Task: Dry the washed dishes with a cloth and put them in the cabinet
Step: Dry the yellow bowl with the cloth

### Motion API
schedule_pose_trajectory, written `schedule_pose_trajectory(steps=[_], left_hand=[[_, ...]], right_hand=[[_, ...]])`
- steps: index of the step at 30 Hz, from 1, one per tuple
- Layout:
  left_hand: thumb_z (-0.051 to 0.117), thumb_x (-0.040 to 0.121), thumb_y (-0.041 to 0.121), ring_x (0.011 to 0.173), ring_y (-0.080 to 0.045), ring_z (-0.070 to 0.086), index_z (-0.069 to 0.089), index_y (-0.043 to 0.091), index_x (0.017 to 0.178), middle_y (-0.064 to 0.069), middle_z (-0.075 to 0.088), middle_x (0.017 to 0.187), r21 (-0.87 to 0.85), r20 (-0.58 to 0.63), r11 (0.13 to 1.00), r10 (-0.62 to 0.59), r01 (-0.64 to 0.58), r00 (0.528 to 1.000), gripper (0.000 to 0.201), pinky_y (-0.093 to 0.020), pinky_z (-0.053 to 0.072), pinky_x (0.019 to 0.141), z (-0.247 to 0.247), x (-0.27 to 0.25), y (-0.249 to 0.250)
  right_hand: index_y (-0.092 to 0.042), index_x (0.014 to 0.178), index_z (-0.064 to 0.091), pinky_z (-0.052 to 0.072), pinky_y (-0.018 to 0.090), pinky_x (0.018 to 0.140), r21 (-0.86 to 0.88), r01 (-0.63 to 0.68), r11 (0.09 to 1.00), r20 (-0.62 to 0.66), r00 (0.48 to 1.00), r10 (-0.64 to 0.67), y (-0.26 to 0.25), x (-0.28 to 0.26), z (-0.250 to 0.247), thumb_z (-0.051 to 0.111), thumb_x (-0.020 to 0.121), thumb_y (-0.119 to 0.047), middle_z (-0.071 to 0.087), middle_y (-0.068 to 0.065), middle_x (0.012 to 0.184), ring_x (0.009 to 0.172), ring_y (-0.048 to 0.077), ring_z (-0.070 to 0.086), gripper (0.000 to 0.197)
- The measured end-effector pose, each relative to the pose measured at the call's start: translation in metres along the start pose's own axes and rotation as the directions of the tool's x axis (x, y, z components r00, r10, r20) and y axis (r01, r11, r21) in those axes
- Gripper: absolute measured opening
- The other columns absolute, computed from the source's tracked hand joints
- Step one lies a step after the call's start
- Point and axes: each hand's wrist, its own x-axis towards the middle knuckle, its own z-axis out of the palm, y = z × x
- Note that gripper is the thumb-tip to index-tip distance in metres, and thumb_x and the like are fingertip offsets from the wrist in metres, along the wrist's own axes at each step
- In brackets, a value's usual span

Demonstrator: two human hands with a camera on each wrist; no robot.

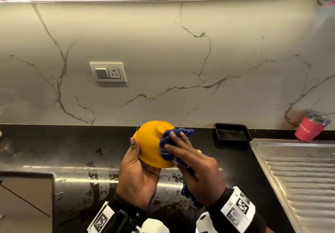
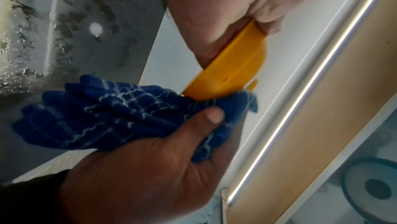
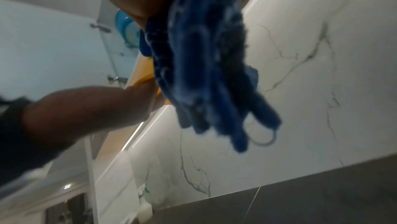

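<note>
A yellow plastic bowl [image 1: 151, 143] is held tilted above the counter, its base turned up and away from me. My left hand [image 1: 137, 162] grips its rim, thumb on the outside and fingers hidden inside. My right hand [image 1: 183, 151] holds a bunched blue checked cloth [image 1: 167, 143] against the bowl's outer wall near the base. In the left wrist view the right thumb presses the cloth [image 2: 103, 113] just below the bowl [image 2: 236, 67]. The right wrist view is blurred, with the cloth [image 3: 204, 66] hanging in front and only a sliver of bowl [image 3: 146, 77].
The black counter [image 1: 81, 151] below is wet with water patches. A black tray [image 1: 233, 133] sits by the marble wall, with a red tumbler [image 1: 310, 127] further right. A steel drainboard [image 1: 299, 169] lies at right. A blue dish [image 2: 373, 188] shows in the overhead cabinet.
</note>
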Motion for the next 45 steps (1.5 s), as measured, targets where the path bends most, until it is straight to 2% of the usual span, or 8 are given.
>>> schedule_pose_trajectory(steps=[3,7,13,18,21,28,38,45], left_hand=[[0.045,0.096,0.044,0.101,-0.033,0.074,0.051,0.002,0.142,-0.025,0.068,0.125,0.044,0.056,0.999,0.02,-0.023,0.998,0.062,-0.038,0.063,0.069,0.0,-0.002,-0.007],[0.041,0.1,0.033,0.103,-0.029,0.073,0.059,0.007,0.133,-0.019,0.071,0.122,0.246,0.148,0.963,0.074,-0.109,0.986,0.046,-0.036,0.064,0.074,0.004,-0.006,-0.012],[0.046,0.094,0.032,0.103,-0.032,0.073,0.061,0.014,0.13,-0.014,0.073,0.121,0.414,0.179,0.898,0.078,-0.147,0.981,0.043,-0.044,0.062,0.082,0.007,-0.007,-0.019],[0.038,0.104,0.031,0.106,-0.03,0.072,0.057,0.003,0.135,-0.02,0.07,0.124,0.273,0.105,0.952,0.117,-0.142,0.988,0.046,-0.036,0.063,0.076,0.006,0.007,-0.008],[0.048,0.094,0.043,0.108,-0.034,0.071,0.053,0.003,0.141,-0.024,0.067,0.126,0.188,0.023,0.981,0.046,-0.049,0.999,0.061,-0.046,0.062,0.082,0.001,0.014,-0.003],[0.052,0.09,0.055,0.097,-0.041,0.073,0.049,0.017,0.146,-0.026,0.065,0.129,0.026,-0.083,0.994,-0.102,0.104,0.991,0.068,-0.053,0.061,0.062,-0.016,0.03,-0.008],[0.041,0.099,0.055,0.1,-0.041,0.072,0.054,0.022,0.141,-0.018,0.071,0.123,0.252,-0.068,0.953,-0.156,0.169,0.985,0.055,-0.056,0.061,0.071,-0.035,0.044,0.007],[0.047,0.091,0.047,0.109,-0.038,0.068,0.065,0.014,0.127,-0.02,0.07,0.124,0.489,0.013,0.868,-0.1,0.08,0.995,0.053,-0.057,0.055,0.09,-0.026,0.044,0.01]], right_hand=[[-0.023,0.133,0.062,0.04,0.037,0.114,-0.128,0.055,0.99,0.066,0.997,-0.046,-0.005,0.003,0.004,0.061,0.095,-0.012,0.049,-0.007,0.149,0.145,0.019,0.037,0.04],[-0.023,0.127,0.067,0.048,0.032,0.105,0.004,-0.14,0.99,0.021,0.99,0.14,-0.002,0.026,-0.007,0.064,0.091,-0.003,0.061,-0.012,0.136,0.13,0.004,0.053,0.041],[-0.032,0.118,0.069,0.055,0.031,0.088,-0.068,-0.327,0.943,0.045,0.943,0.33,0.009,0.052,-0.023,0.063,0.095,-0.023,0.073,-0.013,0.112,0.102,0.002,0.067,0.026],[-0.022,0.125,0.068,0.039,0.025,0.112,-0.123,-0.108,0.987,0.155,0.98,0.126,0.002,0.035,-0.012,0.063,0.091,-0.009,0.058,-0.008,0.141,0.137,0.012,0.047,0.036],[-0.02,0.125,0.068,0.042,0.032,0.11,-0.099,-0.018,0.995,0.137,0.99,0.032,0.011,0.018,-0.008,0.064,0.091,-0.007,0.052,-0.01,0.147,0.143,0.013,0.038,0.037],[-0.013,0.119,0.072,0.042,0.037,0.112,0.156,-0.196,0.968,0.09,0.979,0.184,0.028,0.0,-0.007,0.068,0.088,0.002,0.052,-0.007,0.146,0.141,0.013,0.043,0.034],[-0.01,0.114,0.071,0.048,0.034,0.107,0.33,-0.481,0.812,0.177,0.877,0.447,0.054,0.03,-0.015,0.06,0.094,0.004,0.065,-0.006,0.131,0.126,0.006,0.057,0.027],[-0.011,0.114,0.069,0.037,0.032,0.116,0.188,-0.419,0.888,0.48,0.828,0.289,0.042,0.058,-0.021,0.056,0.097,0.0,0.056,-0.009,0.143,0.141,0.007,0.041,0.024]])
